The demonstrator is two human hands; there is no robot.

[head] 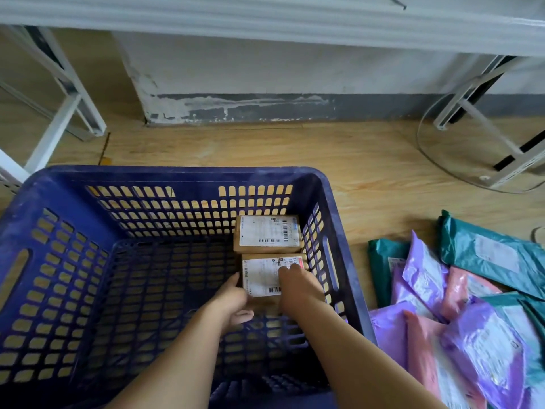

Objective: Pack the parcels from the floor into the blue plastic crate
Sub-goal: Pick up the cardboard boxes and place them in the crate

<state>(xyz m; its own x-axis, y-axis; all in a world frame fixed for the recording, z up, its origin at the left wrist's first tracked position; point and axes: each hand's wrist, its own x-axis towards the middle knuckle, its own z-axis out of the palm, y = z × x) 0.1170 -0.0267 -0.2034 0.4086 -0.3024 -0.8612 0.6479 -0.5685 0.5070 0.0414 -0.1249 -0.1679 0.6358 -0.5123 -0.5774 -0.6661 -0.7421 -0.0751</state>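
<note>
- Cardboard made up the near box (261, 276), which sat low inside the blue crate (182, 172) against its right wall, just in front of the far box (267, 233), the two touching or nearly so.
- Left hand (233, 302) gripped the near box at its left side, thumb up along the edge and fingers curled under the near corner.
- Right hand (298, 287) lay over the top right of the same box, its fingers (285, 270) bent down onto the white label; the thumb was hidden, so how firmly it clamped could not be told.
- Stiffness looked good: a small taped carton with square edges would probably keep its shape under a two-sided grip, and seemed light enough for the hands to carry easily.
- Taking hold by opposite side faces seemed safest, since the glossy label on top might be slick.
- Mailer bags (460, 320) in purple, pink and teal lay heaped on the wooden floor (295, 149) to the right of the crate, overlapping one another.
- Softness would likely be their trouble: thin plastic film, limp and slippery, sagging around whatever was inside, so a pinch on a bulky middle or a flat scoop from beneath would probably serve better than a grip at a loose corner.
- Most of the crate bottom was left unfilled, so the packing looked barely begun.
</note>
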